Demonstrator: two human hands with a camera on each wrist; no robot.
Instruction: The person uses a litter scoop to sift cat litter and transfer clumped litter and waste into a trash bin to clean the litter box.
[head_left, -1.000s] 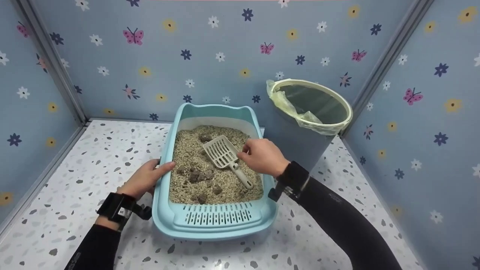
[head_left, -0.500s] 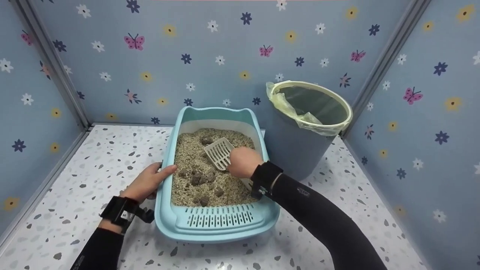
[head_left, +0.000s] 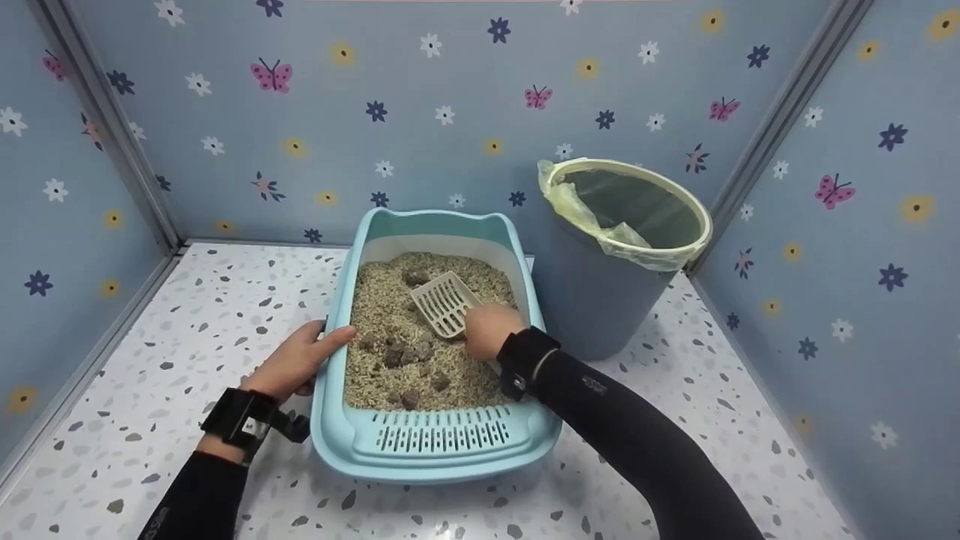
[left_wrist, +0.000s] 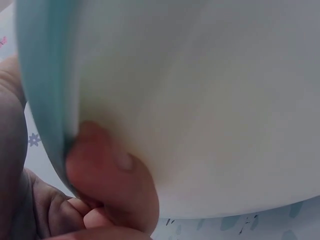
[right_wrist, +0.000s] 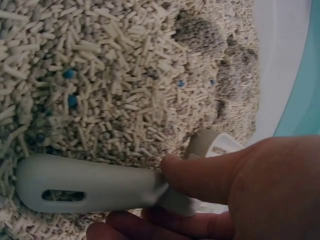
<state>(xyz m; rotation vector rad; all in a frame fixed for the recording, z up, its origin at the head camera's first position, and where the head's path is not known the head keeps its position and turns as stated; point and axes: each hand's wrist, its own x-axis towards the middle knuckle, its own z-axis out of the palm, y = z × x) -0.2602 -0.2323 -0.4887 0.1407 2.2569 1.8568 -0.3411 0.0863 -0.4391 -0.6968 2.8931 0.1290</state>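
Note:
A light-blue litter box holds tan pellet litter with several dark clumps on it. At the box's left side my left hand grips the rim, thumb over the top; the left wrist view shows curled fingers under the rim. My right hand holds a beige slotted litter scoop near its neck. In the right wrist view the scoop handle lies along the litter, between thumb and fingers. The scoop's slotted head rests on the litter, a clump just beyond it.
A grey-blue bin with a pale yellow liner stands right behind the litter box, close to its right side. Speckled white flooring runs under both. Blue patterned walls enclose the back and sides.
My right hand has moved left and down from beside the scoop onto its handle and now holds it. The left hand keeps its grip on the rim.

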